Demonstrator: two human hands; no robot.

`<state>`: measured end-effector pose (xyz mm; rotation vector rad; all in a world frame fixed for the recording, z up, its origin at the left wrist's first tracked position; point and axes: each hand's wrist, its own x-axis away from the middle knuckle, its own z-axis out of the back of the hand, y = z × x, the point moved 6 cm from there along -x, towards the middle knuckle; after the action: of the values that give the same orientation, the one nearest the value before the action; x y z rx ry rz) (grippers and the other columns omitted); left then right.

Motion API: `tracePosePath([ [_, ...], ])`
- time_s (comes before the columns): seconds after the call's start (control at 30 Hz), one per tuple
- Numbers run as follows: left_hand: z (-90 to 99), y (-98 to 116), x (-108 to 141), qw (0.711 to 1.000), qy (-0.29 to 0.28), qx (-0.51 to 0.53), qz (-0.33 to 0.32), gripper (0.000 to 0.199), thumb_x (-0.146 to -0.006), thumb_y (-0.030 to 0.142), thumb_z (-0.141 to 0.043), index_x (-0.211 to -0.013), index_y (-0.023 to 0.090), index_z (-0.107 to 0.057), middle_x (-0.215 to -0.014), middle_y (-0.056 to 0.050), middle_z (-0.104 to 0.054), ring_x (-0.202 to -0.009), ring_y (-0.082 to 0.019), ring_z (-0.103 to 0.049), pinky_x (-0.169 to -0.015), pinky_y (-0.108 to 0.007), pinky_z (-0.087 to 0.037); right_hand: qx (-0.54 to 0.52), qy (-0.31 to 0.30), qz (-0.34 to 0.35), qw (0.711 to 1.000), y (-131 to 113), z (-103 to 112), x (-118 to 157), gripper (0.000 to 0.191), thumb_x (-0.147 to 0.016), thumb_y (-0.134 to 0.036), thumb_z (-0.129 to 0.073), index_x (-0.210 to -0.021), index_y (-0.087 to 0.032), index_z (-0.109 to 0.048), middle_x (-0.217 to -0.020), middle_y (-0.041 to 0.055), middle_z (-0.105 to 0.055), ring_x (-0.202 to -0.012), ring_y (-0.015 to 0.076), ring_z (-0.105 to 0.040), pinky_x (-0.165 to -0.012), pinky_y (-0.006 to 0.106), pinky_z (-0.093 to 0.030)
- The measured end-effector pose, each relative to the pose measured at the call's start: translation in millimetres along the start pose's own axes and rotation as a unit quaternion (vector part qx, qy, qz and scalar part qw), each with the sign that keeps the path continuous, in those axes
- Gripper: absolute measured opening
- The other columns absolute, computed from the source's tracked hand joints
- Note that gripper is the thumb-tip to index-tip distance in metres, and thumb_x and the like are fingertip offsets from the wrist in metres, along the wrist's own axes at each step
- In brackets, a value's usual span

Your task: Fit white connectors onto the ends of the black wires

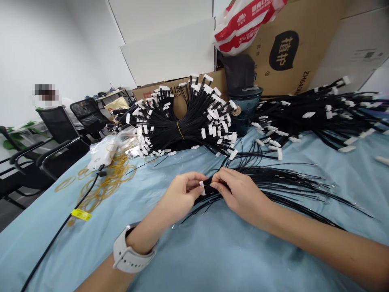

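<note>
Between thumb and fingers, my left hand (179, 196) pinches a small white connector (202, 188). My right hand (238, 190) is closed just to the right of it, its fingertips pressed together over thin black wires; what exactly they hold is too small to tell. Beneath and beyond both hands lies a loose bundle of black wires (285, 180), its bare ends fanned out to the right. Behind the hands stands a large bundle of black cables (182, 127) with white connectors, tied with a yellow band.
Yellow rubber bands (106, 182) and a white device (102, 156) with a black cord (60, 231) lie on the left. More connector cables (304, 117) are at the back right, near a dark bin (243, 109) and a cardboard box (291, 48). A person sits far left.
</note>
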<state>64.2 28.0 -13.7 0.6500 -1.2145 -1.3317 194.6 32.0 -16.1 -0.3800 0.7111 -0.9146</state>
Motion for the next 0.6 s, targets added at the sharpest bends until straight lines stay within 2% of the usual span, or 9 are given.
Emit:
tracePosePath([
  [0.13, 1.7, -3.8, -0.5, 1.0, -0.015, -0.004, -0.011, 0.02, -0.083, 0.006, -0.054, -0.101, 0.011, -0.06, -0.084, -0.004, -0.067, -0.075, -0.013, -0.058, -0.072, -0.025, -0.043, -0.001, -0.017, -0.018, 1.0, 1.2, 1.2, 2.0, 0.017, -0.089, -0.015, -0.046, -0.074, -0.019, -0.052, -0.075, -0.0012, -0.058, -0.07, 0.0093, -0.052, -0.065, 0.021, -0.039],
  [0.3, 4.1, -7.9, -2.6, 1.0, -0.02, -0.014, -0.006, 0.016, -0.083, 0.006, -0.05, -0.096, 0.011, -0.059, -0.073, -0.001, -0.062, -0.066, -0.011, -0.054, -0.065, -0.023, -0.04, 0.0, -0.021, -0.062, 0.998, 7.9, 2.5, 2.3, 0.018, -0.09, -0.017, -0.045, -0.074, -0.019, -0.053, -0.073, -0.0014, -0.059, -0.066, 0.0088, -0.053, -0.062, 0.021, -0.038],
  [0.6, 1.7, -5.9, -0.9, 0.999, -0.03, -0.031, -0.014, 0.019, -0.083, 0.007, -0.053, -0.1, 0.012, -0.059, -0.084, -0.004, -0.067, -0.079, -0.014, -0.059, -0.076, -0.025, -0.044, -0.003, -0.036, -0.038, 0.999, 3.4, -4.3, 4.0, 0.017, -0.09, -0.02, -0.046, -0.075, -0.019, -0.053, -0.076, -0.0021, -0.059, -0.07, 0.0083, -0.052, -0.064, 0.021, -0.036],
])
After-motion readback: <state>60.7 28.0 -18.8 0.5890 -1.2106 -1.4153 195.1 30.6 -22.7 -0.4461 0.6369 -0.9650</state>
